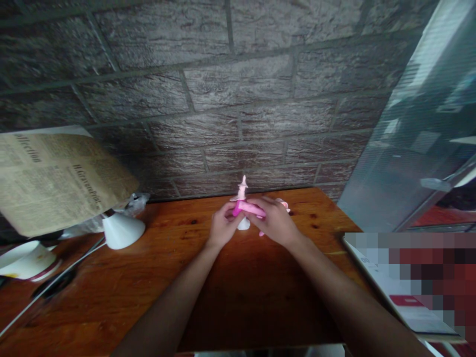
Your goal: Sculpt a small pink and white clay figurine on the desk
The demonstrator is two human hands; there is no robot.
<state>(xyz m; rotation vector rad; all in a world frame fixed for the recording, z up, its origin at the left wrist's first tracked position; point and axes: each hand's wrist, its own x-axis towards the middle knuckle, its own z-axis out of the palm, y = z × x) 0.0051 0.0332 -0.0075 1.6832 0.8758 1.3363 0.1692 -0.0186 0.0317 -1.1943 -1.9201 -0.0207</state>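
Observation:
My left hand (pixel 223 224) and my right hand (pixel 277 220) meet above the wooden table, both closed around parts of one pink object. A light pink bar-shaped piece (pixel 252 208) is in the right fingers. Its darker magenta end (pixel 237 208) lies at the left fingertips. I cannot make out exactly what it is, or whether the two parts are joined. Just behind it rises a pale pink figure with a pointed top (pixel 242 189). Below, between the hands, shows a white rounded piece (pixel 244 224). A round pink piece (pixel 284 204) lies partly hidden beyond my right hand.
On the wooden table (pixel 167 277), a lamp with a newsprint shade (pixel 63 173) and white base (pixel 122 231) stands left, beside a white bowl-like container (pixel 28 260) and a white cord (pixel 55 282). A brick wall (pixel 238 94) is behind; a glass panel (pixel 401 129) is right.

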